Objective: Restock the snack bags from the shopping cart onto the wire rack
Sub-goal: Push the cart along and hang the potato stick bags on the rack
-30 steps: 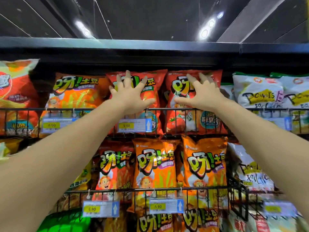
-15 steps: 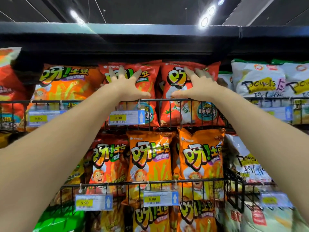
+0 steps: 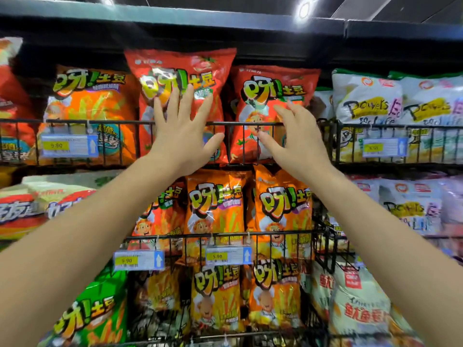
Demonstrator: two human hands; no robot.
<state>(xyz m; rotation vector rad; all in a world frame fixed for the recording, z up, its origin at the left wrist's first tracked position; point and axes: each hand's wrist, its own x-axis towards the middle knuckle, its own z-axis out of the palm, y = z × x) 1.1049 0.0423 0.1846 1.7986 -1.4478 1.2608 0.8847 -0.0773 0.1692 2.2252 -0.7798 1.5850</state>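
Red snack bag stands taller vs 0.5 s ago, upright behind top rail of wire rack. L hand has slid lower, flat on its front, fingers straight. R hand fingers spread, slack, at 2nd red bag; contact unclear. Judged: bags seated, hands abt to release.

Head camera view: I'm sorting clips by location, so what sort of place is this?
Most likely a supermarket snack aisle: black wire racks hold rows of matching snack bags, yellow price tags are clipped to the rails, and ceiling lights shine above.
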